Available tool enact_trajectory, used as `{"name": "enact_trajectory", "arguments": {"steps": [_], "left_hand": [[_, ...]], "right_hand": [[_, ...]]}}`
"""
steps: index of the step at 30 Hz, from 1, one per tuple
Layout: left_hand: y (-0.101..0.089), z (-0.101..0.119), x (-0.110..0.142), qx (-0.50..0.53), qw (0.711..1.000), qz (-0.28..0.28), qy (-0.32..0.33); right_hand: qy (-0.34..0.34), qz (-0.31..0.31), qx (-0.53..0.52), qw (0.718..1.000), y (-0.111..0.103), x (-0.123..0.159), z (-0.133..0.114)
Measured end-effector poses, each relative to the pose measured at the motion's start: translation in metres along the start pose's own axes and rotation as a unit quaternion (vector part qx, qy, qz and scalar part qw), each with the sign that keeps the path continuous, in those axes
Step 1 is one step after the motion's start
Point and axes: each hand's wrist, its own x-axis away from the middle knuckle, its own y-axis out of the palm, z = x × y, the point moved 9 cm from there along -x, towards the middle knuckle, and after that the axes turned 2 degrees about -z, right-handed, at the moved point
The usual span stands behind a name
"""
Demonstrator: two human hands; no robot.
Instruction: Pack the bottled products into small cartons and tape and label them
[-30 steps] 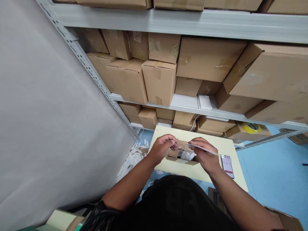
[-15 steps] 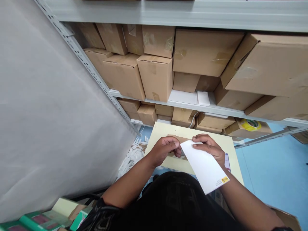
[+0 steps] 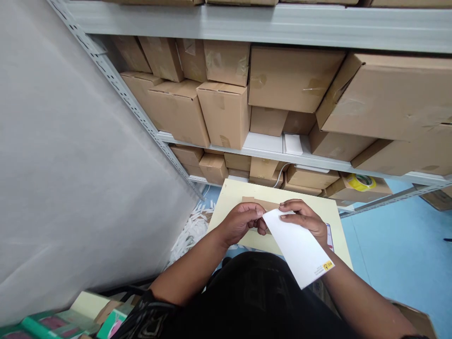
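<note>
My right hand (image 3: pixel 306 220) holds a white label (image 3: pixel 300 249) along its upper edge, thumb on one side and fingers on the other. The label hangs tilted, its yellow logo at the lower right corner. At its upper left corner, my left hand (image 3: pixel 247 220) is closed in a pinch, fingers curled beneath. Under both hands a brown cardboard box (image 3: pixel 269 205) lies on the pale yellow table (image 3: pixel 233 190), mostly hidden by them. Behind my right wrist shows part of a phone (image 3: pixel 329 237).
A metal shelf (image 3: pixel 226 23) full of cardboard boxes (image 3: pixel 222 113) stands ahead. A yellow tape roll (image 3: pixel 361 182) lies on a lower box. White paper strips (image 3: pixel 192 230) heap on the floor left of the table, by a grey wall (image 3: pixel 88 188). Green packages (image 3: pixel 45 325) sit at lower left.
The view has shifted slightly, so the shelf and table appear a little further left. Both hands keep the same hold on the label.
</note>
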Motion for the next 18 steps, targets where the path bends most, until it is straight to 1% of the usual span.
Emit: {"name": "enact_trajectory", "arguments": {"steps": [6, 12, 18], "left_hand": [[0.0019, -0.0025, 0.0013, 0.013, 1.000, -0.002, -0.009], [-0.0002, -0.0043, 0.0015, 0.014, 1.000, -0.001, -0.020], [-0.0012, -0.0053, 0.0018, 0.022, 0.999, -0.015, -0.022]], "right_hand": [[-0.014, -0.007, -0.001, 1.000, 0.0016, 0.0021, -0.0037], [0.001, -0.003, -0.004, 1.000, 0.0026, 0.0041, 0.0004], [0.007, -0.010, -0.005, 1.000, 0.0057, 0.0050, 0.0054]]}}
